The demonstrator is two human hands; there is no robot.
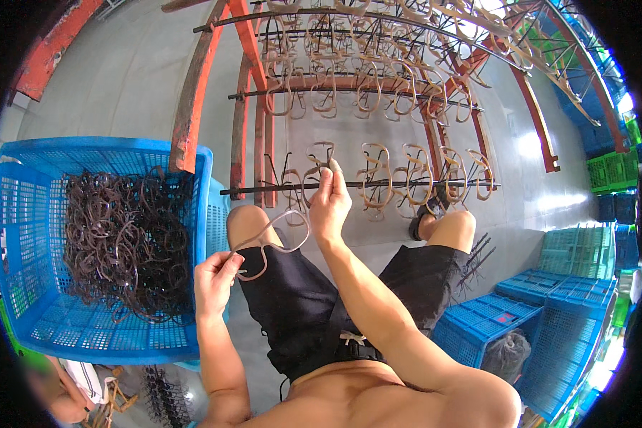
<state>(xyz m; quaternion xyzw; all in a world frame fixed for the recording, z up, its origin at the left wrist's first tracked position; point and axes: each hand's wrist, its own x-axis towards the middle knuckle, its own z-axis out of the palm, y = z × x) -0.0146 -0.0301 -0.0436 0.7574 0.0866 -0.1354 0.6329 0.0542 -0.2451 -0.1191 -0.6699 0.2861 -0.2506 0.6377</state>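
Between the fingertips of my left hand (217, 284) is a greyish-pink bent loop (297, 247), shaped like a wavy figure eight, held out over my left thigh. My right hand (330, 203) reaches forward to the nearest black rod (257, 190) of a rack. Its thumb and fingers pinch together at a similar hanging loop (319, 146); the exact grip point is partly hidden. To the right along this rod hang several more loops (376, 171), on small dark hooks. A blue plastic basket (107, 351) beside my left hand holds a tangled pile of dark brown loops (125, 242).
The rack's worn red-orange posts (200, 85) stand ahead, with further rods of hanging loops (335, 93) behind. At lower right are blue crates (563, 335) and a bundle of dark hooked rods (476, 264). Another person's arm (68, 396) shows at lower left, near dark hooked racks (164, 396).
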